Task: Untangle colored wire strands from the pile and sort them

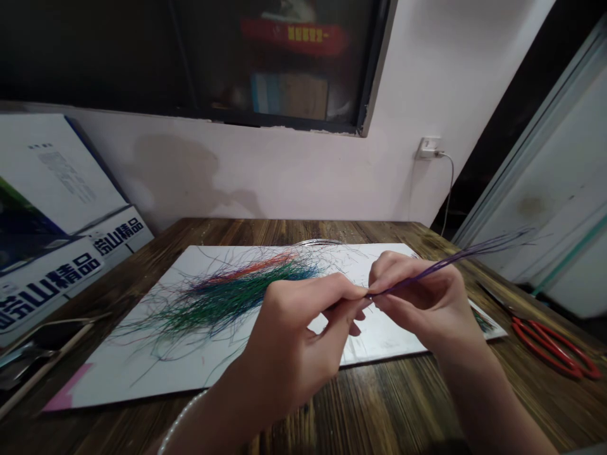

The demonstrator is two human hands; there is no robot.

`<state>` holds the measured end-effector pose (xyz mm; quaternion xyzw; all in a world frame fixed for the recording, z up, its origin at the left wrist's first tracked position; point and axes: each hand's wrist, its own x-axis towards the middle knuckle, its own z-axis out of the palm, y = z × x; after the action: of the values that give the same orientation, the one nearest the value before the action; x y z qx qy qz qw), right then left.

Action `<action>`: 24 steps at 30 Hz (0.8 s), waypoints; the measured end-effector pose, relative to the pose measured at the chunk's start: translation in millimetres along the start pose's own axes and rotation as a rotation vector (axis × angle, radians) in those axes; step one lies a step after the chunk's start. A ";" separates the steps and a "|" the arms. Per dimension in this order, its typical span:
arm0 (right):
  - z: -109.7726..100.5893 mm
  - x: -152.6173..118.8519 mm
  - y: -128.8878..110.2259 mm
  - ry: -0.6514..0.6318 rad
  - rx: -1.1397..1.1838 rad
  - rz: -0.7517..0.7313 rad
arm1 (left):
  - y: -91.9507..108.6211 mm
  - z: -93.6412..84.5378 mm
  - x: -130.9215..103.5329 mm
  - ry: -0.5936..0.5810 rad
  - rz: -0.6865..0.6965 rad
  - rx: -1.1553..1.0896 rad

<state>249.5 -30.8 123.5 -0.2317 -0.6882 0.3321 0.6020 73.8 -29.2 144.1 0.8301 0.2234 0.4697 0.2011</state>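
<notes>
Between both hands, above the white board, is a thin bundle of purple strands. My left hand pinches the bundle's near end between thumb and forefinger. Right beside it, my right hand is closed on the same bundle with thumb and fingertips. The loose ends fan out up and to the right, past the right hand. A pile of green, blue, orange and purple strands lies spread over the board, left of and behind my left hand.
Red-handled scissors lie at the table's right side. White printed boxes stand at the left, near a tray with metal items. The wooden table meets a wall, where a cable runs from a socket.
</notes>
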 end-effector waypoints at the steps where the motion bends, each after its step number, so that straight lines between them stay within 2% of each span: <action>1: 0.5 0.1 0.6 0.002 0.006 0.001 | -0.6 0.6 -0.7 0.006 0.002 0.020; 8: 3.5 0.5 2.1 0.019 0.072 0.034 | -1.7 3.2 -2.5 0.043 -0.002 0.075; 10: 3.4 1.1 1.9 0.031 0.064 0.041 | -0.7 2.3 0.0 0.023 -0.075 -0.001; 14: 2.1 2.6 1.7 0.039 0.011 0.029 | -0.2 -1.5 5.8 -0.109 -0.327 -0.292; 16: 1.6 2.8 1.8 0.021 0.005 0.028 | -1.2 -3.0 7.9 -0.144 -0.390 -0.395; 24: 2.5 1.3 4.0 0.020 0.042 0.047 | -3.1 -1.6 10.0 -0.103 -0.380 -0.445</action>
<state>246.5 -27.6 121.3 -0.2385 -0.6694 0.3582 0.6056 76.4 -20.9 150.1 0.7317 0.2560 0.4182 0.4735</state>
